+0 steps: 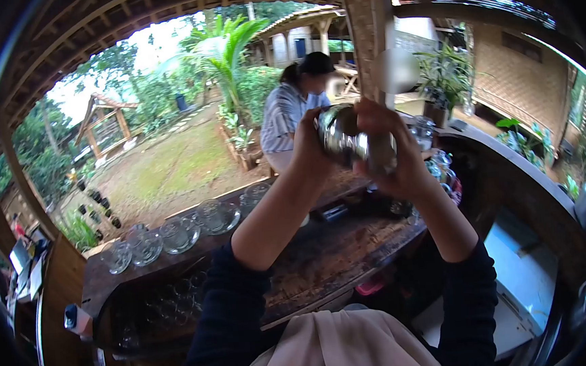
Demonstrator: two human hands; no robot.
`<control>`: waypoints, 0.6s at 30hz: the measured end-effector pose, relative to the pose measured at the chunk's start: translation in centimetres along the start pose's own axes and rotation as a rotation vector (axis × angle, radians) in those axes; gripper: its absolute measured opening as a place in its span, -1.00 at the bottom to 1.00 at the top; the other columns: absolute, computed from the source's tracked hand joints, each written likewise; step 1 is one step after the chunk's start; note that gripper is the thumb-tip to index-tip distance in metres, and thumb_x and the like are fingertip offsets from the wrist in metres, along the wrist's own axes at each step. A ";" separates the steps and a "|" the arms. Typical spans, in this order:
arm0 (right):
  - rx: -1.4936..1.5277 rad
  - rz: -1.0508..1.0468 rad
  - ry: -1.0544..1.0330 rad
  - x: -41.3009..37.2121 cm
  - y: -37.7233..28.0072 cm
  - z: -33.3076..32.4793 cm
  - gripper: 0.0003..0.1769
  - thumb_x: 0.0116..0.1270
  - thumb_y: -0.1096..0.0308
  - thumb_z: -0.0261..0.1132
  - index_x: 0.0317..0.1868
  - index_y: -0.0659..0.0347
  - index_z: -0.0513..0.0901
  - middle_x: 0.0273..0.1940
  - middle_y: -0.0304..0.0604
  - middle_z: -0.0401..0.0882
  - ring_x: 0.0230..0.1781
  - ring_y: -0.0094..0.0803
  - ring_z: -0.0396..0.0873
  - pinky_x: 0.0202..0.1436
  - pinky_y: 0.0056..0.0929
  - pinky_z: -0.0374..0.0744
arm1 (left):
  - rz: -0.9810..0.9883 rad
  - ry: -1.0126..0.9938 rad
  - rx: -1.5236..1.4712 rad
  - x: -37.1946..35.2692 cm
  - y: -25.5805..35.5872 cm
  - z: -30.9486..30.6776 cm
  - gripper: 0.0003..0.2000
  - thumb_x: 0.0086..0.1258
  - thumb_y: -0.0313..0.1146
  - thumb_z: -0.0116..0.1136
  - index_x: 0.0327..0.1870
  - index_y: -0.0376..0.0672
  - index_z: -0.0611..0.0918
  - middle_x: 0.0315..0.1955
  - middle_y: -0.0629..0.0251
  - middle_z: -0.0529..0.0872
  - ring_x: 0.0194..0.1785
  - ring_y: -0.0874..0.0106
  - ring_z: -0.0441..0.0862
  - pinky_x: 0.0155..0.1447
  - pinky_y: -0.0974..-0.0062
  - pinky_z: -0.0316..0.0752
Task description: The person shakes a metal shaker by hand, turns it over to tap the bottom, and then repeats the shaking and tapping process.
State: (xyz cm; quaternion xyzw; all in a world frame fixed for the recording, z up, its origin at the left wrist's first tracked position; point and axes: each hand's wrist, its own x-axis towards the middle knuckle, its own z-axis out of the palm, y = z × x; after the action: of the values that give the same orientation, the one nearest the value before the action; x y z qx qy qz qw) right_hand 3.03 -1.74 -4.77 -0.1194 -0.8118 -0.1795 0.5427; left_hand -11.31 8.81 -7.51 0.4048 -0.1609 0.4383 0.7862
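Observation:
A shiny metal cocktail shaker (345, 137) is held up in front of me, tilted on its side above the wooden counter. My left hand (309, 140) is closed around its left end. On the other end, my right hand (403, 153) grips with its fingers wrapped over the metal. Part of the shaker is hidden behind the fingers, and the picture is slightly blurred there. Below the hands lies a small dark object (334, 212) on the wooden counter (333, 265).
Several glass jars (180, 234) line the counter's far left edge. Drinking glasses (172, 301) sit on a lower shelf. More glassware (441, 166) stands at right. A person (285, 119) in a striped shirt is beyond the counter. A white appliance (520, 269) is at lower right.

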 end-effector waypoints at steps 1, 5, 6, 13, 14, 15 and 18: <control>0.080 0.195 0.042 0.0 0.0 -0.4 -0.47 0.04 0.18 0.40 0.03 0.14 0.49 0.15 0.06 0.39 0.15 -0.04 0.43 0.19 -0.10 0.40 | 0.084 0.080 0.126 0.9 -1.2 0.3 -0.61 0.41 -0.13 -0.12 0.05 -0.26 0.47 -0.10 0.10 0.62 -0.05 0.29 0.62 0.01 0.38 0.58; -0.254 -0.367 -0.069 -0.5 -6.1 -5.0 -0.52 0.06 0.15 0.39 0.02 0.00 0.51 0.07 -0.18 0.48 0.14 -0.23 0.46 0.18 -0.02 0.36 | -0.145 -0.100 0.018 0.4 -1.4 6.8 -0.65 0.43 -0.22 -0.19 0.09 -0.23 0.44 -0.08 0.14 0.61 -0.02 0.29 0.58 0.09 0.34 0.48; -0.271 -0.495 0.010 -0.9 -7.8 -5.1 -0.55 0.06 0.18 0.37 0.00 -0.08 0.52 0.05 -0.27 0.50 0.14 -0.32 0.47 0.15 -0.01 0.37 | 0.052 -0.146 0.274 -0.2 -2.2 9.1 -0.65 0.42 -0.24 -0.06 0.16 -0.16 0.35 0.02 0.19 0.53 0.05 0.37 0.53 0.11 0.37 0.45; -0.216 -0.079 -0.020 -3.9 1.1 -10.3 -0.50 -0.01 0.20 0.33 -0.01 0.14 0.55 -0.02 -0.09 0.57 0.03 -0.21 0.54 0.04 -0.12 0.47 | -0.115 -0.124 0.207 6.7 -5.8 5.8 -0.61 0.37 -0.14 0.04 0.11 -0.12 0.35 -0.05 0.15 0.56 -0.02 0.30 0.58 -0.01 0.27 0.53; -0.378 -0.244 0.035 -1.4 2.0 -10.8 -0.47 0.00 0.23 0.37 0.02 0.19 0.52 0.01 -0.04 0.54 0.03 -0.12 0.52 0.08 -0.21 0.47 | -0.163 -0.014 0.109 8.7 -6.9 4.6 -0.64 0.40 -0.21 -0.08 0.13 -0.20 0.37 -0.04 0.15 0.55 -0.03 0.31 0.58 0.01 0.26 0.54; -0.325 0.046 0.055 -1.7 3.5 -10.9 -0.43 0.01 0.26 0.42 0.06 0.20 0.48 0.05 -0.01 0.51 0.05 -0.09 0.51 0.08 -0.26 0.48 | -0.208 0.096 0.012 10.1 -7.7 3.9 -0.65 0.44 -0.28 -0.20 0.14 -0.27 0.39 -0.02 0.14 0.54 -0.04 0.31 0.58 0.03 0.26 0.54; -0.255 0.002 0.217 -0.9 2.5 -12.1 -0.46 -0.01 0.32 0.44 0.03 0.19 0.50 0.04 -0.02 0.53 0.10 -0.11 0.49 0.10 -0.28 0.48 | -0.148 0.197 0.239 10.0 -9.0 7.2 -0.66 0.40 -0.18 -0.11 0.05 -0.22 0.46 -0.17 0.16 0.62 -0.11 0.32 0.60 -0.01 0.30 0.52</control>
State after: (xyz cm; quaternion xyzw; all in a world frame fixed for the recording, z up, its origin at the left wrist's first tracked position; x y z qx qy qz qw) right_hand 14.52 -4.56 -1.02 -0.1679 -0.7189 -0.2926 0.6077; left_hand 2.43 6.20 -1.40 0.4613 0.0005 0.4328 0.7745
